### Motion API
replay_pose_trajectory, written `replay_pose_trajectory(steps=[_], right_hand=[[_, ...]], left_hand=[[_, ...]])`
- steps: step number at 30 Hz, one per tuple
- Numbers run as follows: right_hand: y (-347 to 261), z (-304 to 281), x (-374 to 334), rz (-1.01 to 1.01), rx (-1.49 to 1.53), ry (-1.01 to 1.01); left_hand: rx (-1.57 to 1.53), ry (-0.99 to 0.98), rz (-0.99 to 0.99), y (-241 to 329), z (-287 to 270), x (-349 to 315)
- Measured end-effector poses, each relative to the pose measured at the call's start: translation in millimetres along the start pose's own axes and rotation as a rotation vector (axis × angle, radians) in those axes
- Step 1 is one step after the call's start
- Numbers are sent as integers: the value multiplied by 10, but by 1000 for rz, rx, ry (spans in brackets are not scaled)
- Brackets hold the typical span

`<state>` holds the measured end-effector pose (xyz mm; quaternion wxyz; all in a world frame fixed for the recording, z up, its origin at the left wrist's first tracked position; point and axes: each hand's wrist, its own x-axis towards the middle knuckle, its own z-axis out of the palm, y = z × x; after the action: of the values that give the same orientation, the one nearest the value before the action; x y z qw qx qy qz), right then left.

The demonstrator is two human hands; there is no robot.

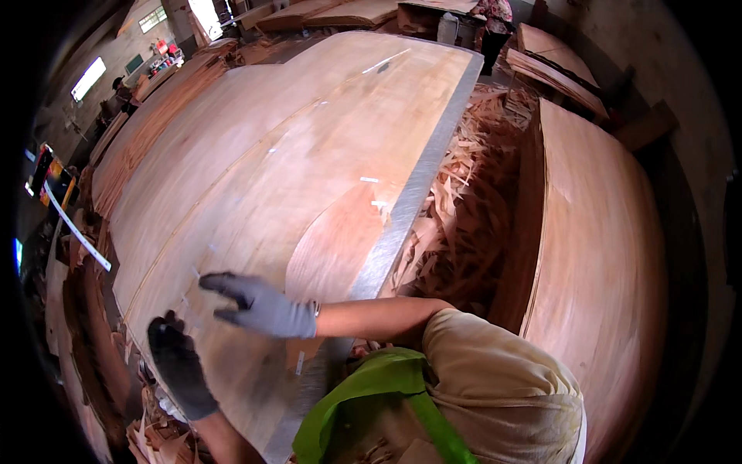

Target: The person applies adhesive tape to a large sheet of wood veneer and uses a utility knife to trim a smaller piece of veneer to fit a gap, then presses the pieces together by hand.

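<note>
Both my hands wear grey gloves with dark fingertips. My right hand [263, 306] reaches leftward over a wide pale veneer sheet [255, 185], its fingers stretched and thumb apart. At its fingertips a small pale strip shows, too blurred to tell whether it is touched. My left hand [179, 365] is at the sheet's near left edge with its fingers extended, somewhat smeared, and nothing visible in them. Right of my hands lies a redder, leaf-shaped veneer piece [334, 241]. Short white strips [369, 180] are stuck on the sheet, some at that piece's edge.
A grey metal strip [421, 185] borders the sheet's right side. Beyond it veneer scraps [471, 209] fill a gap beside a tall veneer stack [603, 255]. A white curved strip [77, 226] hangs at left. Two people [495, 27] are in the background.
</note>
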<state>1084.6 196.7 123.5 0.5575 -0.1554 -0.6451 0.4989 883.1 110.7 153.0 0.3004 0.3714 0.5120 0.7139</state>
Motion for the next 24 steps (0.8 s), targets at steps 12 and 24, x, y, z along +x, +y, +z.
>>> replay_pose_trajectory(steps=[12, 24], right_hand=[[428, -336, -1445, 633, 152, -438], [1645, -334, -1740, 1271, 41, -306]], left_hand=[[459, -138, -13, -726, 345, -1548], [987, -76, -217, -2263, -886, -1672]])
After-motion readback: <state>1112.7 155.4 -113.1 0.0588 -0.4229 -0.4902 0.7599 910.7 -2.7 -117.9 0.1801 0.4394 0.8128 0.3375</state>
